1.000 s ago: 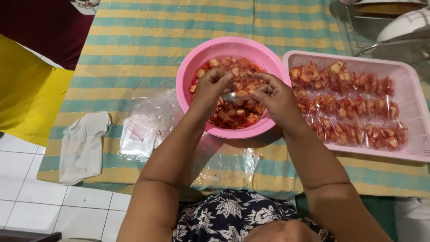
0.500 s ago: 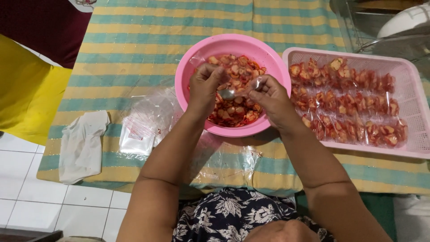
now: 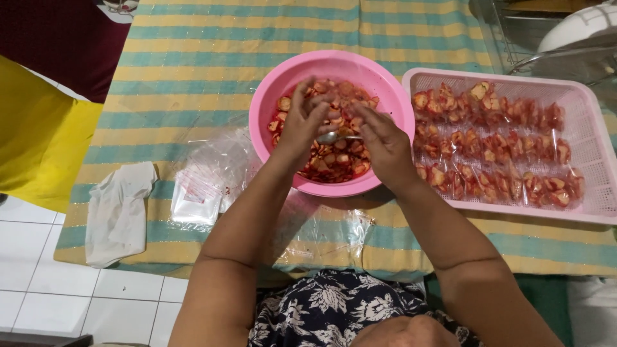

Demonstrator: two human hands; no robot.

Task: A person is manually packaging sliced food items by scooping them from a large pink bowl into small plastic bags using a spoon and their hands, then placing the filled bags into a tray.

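Since the earlier frame both hands have drawn a little closer together over the pink bowl (image 3: 273, 103), and the spoon between them now lies more level. From the head camera, the left hand (image 3: 305, 122) is above the near-left part of the bowl, with its fingers (image 3: 321, 103) bent and pressed together around something small; what it is, I cannot tell. The right hand (image 3: 384, 144) is over the near-right part of the bowl, its fingers (image 3: 367, 119) close together and holding the handle of the metal spoon (image 3: 331, 137), whose bowl points to the left hand. The pink bowl stands on the bench (image 3: 193, 64), which has a cloth with green and yellow stripes, and it is filled with reddish pieces of snack (image 3: 337, 164). Just to the right of the bowl, touching it or nearly so, is a pink perforated tray (image 3: 598, 160) with rows of small clear packets (image 3: 501, 148) holding the same reddish pieces. To the left of the bowl lies a heap of empty clear plastic bags (image 3: 205, 180), and further left a white cloth (image 3: 119, 212) hangs over the near edge of the bench.
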